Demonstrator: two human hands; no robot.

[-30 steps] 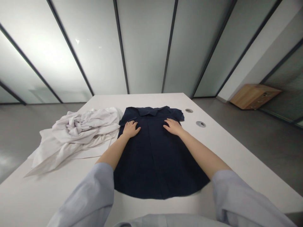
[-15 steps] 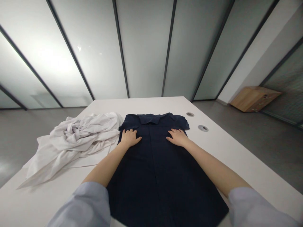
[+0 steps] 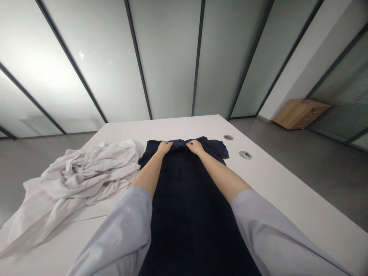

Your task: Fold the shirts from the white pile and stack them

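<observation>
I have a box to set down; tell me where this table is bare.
Bare: the white table right of the dark navy short-sleeved shirt, beyond the two round cable holes, and the far strip behind its collar. Crowded: the crumpled white cloth fills the left, abutting the shirt.

No writing can be read anywhere (dark shirt (image 3: 186, 199) and table (image 3: 287, 184) bear none).

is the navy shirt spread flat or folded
Spread flat: the navy shirt lies full length on the white table, left hand and right hand gripping its collar.
</observation>
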